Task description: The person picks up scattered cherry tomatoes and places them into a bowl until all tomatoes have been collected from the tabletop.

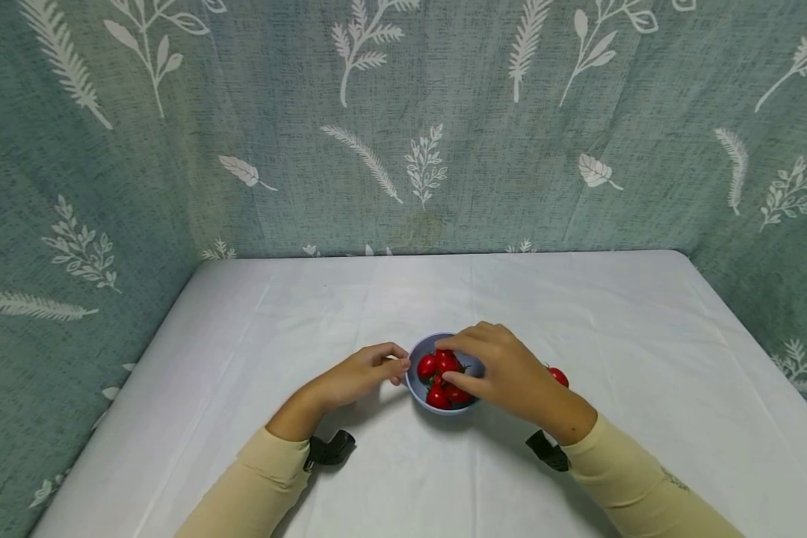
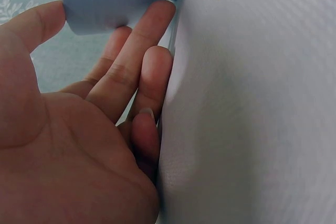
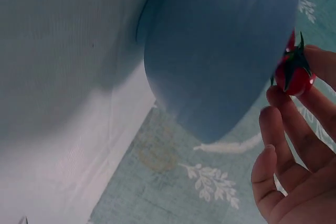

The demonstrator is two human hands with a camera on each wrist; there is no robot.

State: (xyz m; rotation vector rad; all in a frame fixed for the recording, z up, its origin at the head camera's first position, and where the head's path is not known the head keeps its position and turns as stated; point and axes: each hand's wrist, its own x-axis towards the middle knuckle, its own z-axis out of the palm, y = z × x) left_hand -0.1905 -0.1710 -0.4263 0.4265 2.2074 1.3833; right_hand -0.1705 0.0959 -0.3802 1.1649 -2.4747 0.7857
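A small blue bowl (image 1: 413, 390) holds several red cherry tomatoes with green stems. My left hand (image 1: 363, 371) rests against the bowl's left side; in the left wrist view its thumb touches the bowl wall (image 2: 115, 3) and its fairly straight fingers reach to the base. Over the bowl's right side, my right hand (image 1: 511, 370) pinches a cherry tomato (image 3: 296, 80) between thumb and fingers, at the rim in the right wrist view. One more cherry tomato (image 1: 557, 376) lies on the table right of the bowl, partly hidden behind the right wrist.
A white cloth covers the table (image 1: 296, 314). Green leaf-patterned fabric (image 1: 276, 112) hangs behind it and along both sides. Each wrist wears a black camera mount, as on the left wrist (image 1: 332, 448).
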